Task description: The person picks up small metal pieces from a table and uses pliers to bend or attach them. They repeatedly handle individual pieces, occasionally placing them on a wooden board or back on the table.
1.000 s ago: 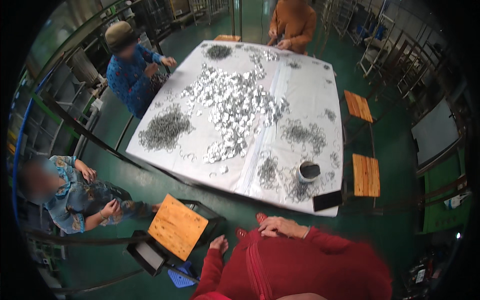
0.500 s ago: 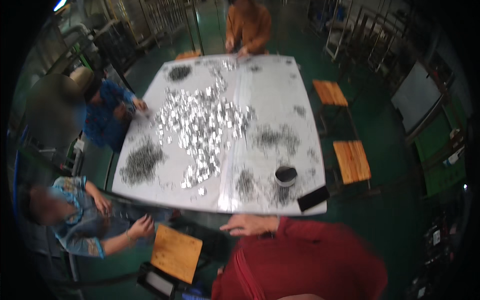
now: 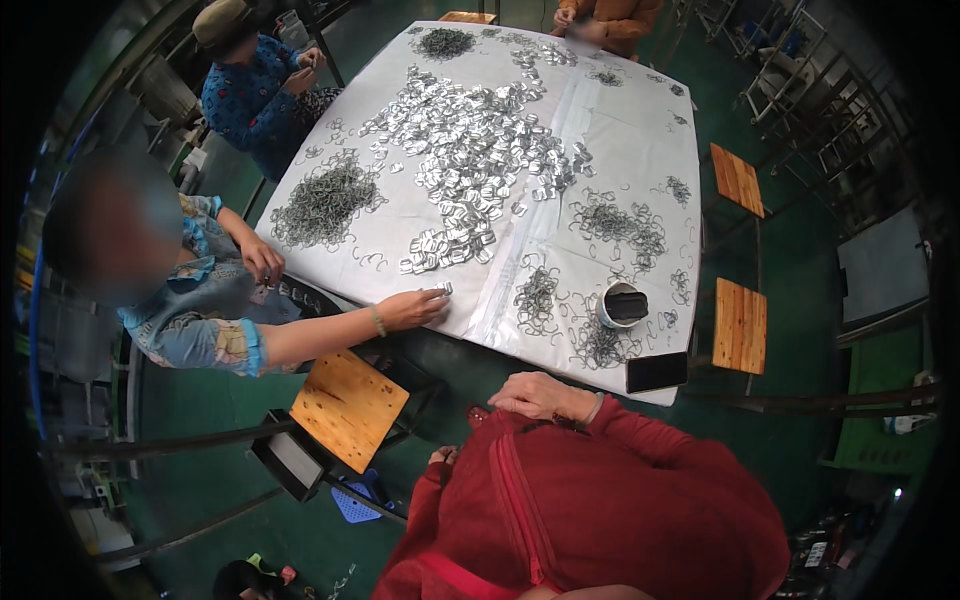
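In front of my red jacket, my right hand [image 3: 545, 396] hovers just off the near table edge, fingers bent down and pressed together; whatever they hold, if anything, is hidden. A small shiny red thing [image 3: 477, 414] shows beside its fingertips; I cannot tell if they touch it. Only a little of my left hand [image 3: 443, 456] appears past the sleeve, low by my body, its fingers mostly hidden. Closest on the table are a black phone [image 3: 657, 372], a white tub [image 3: 608, 308] with something dark in it, and loose bent wire pieces [image 3: 600, 345].
The white-covered table [image 3: 400, 305] bears a large heap of silvery metal buckles [image 3: 465, 150] and several wire-piece piles [image 3: 325, 203]. A co-worker's hand [image 3: 415, 308] reaches onto its near left edge; two other people work farther off. Wooden stools [image 3: 350, 408] stand around.
My view has shifted, so the table appears higher. My right hand's fingers were stretched out before and are now bent. The nearest co-worker's hand has moved onto the table, at a buckle.
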`<state>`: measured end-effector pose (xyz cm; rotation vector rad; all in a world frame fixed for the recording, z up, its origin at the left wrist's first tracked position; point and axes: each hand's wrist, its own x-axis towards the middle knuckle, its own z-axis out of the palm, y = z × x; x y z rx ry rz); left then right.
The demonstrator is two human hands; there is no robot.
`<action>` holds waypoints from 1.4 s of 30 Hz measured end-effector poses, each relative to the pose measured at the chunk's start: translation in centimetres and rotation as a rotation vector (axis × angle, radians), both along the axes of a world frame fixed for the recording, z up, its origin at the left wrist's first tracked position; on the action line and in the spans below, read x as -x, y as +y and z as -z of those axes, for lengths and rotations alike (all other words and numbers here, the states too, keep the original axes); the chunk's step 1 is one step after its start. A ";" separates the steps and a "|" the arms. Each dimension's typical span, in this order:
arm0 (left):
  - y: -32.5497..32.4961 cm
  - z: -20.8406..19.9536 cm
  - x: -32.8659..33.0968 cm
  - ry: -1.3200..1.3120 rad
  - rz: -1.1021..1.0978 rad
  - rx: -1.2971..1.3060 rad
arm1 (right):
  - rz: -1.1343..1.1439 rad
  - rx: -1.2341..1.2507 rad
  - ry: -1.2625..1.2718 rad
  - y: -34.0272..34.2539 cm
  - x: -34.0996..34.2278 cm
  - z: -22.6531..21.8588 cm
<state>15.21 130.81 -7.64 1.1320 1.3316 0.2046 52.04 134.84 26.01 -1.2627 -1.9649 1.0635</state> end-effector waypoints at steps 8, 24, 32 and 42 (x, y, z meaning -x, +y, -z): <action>-1.5 -0.5 5.2 0.328 0.245 -0.134 | 0.391 0.181 -0.614 4.5 -0.6 2.4; -7.2 -8.3 5.6 0.276 -0.170 0.222 | 0.668 0.040 -0.449 23.5 -7.7 12.2; -9.0 -10.1 -0.5 0.270 -0.198 0.245 | 0.510 -0.053 -0.584 25.1 -8.5 13.0; 0.2 -16.8 -10.9 0.356 -0.062 -0.582 | 0.380 0.690 0.670 6.9 -5.0 6.0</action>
